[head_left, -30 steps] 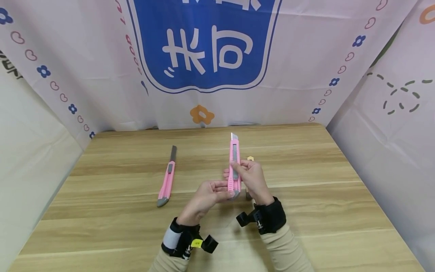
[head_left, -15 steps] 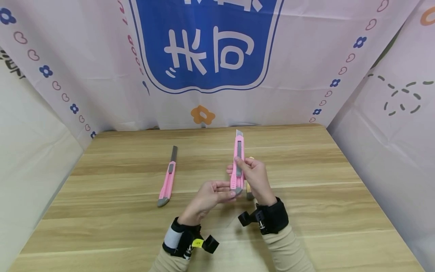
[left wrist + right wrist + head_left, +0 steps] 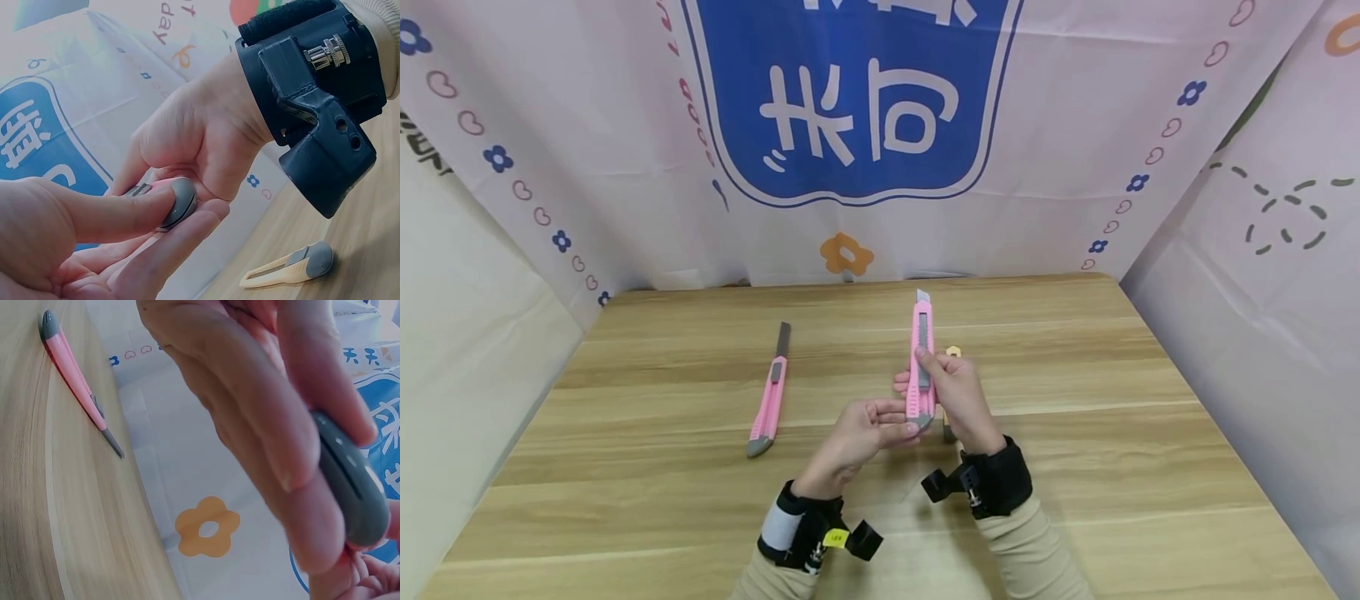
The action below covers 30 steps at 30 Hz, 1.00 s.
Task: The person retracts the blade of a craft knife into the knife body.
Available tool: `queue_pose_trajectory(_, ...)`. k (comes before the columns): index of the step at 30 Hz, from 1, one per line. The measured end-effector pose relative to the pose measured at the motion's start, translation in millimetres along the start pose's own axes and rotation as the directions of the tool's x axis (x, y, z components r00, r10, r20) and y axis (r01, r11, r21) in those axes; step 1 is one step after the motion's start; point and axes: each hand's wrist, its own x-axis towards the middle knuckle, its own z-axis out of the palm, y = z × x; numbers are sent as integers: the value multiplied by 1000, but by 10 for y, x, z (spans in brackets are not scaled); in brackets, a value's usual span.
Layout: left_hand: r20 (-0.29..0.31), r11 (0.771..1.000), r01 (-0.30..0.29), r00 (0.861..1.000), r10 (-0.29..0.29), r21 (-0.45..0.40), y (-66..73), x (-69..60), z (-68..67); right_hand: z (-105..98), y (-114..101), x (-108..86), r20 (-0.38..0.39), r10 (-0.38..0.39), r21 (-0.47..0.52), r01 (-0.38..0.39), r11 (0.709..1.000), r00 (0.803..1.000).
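Observation:
Both hands hold one pink utility knife (image 3: 921, 333) upright above the table, a short piece of blade showing at its top. The left hand (image 3: 857, 433) pinches the grey lower end (image 3: 180, 203) between thumb and fingers. Higher up, the right hand (image 3: 961, 392) grips the body, its thumb on the grey strip along the front. In the right wrist view the knife's grey end (image 3: 353, 481) lies against fingertips. A yellow knife with a grey end (image 3: 319, 258) lies on the table, partly hidden behind the right hand in the head view.
Another pink knife (image 3: 769, 404) lies on the wooden table (image 3: 647, 467) to the left, its long dark blade pointing at the back edge. A printed cloth (image 3: 1037, 150) hangs behind the table, and pale cloths hang at both sides.
The held knife has shifted slightly right and then slightly back left, with both hands still on it. The knives on the table have not moved.

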Motion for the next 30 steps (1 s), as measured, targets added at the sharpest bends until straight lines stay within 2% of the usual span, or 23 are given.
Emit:
queue_pose_trajectory(9, 31, 1000, 4, 1000, -5, 14, 11, -19, 5, -16, -21, -27, 71, -60, 36, 57, 998, 996)
queue_pose_trajectory(20, 46, 1000, -9, 999, 8, 16, 18, -24, -3, -23, -29, -40, 65, -79, 56, 75, 996, 995)
queue_pose_trajectory(30, 43, 1000, -15, 999, 14, 13, 17, -24, -13, -27, -33, -39, 86, -67, 31, 65, 997, 994)
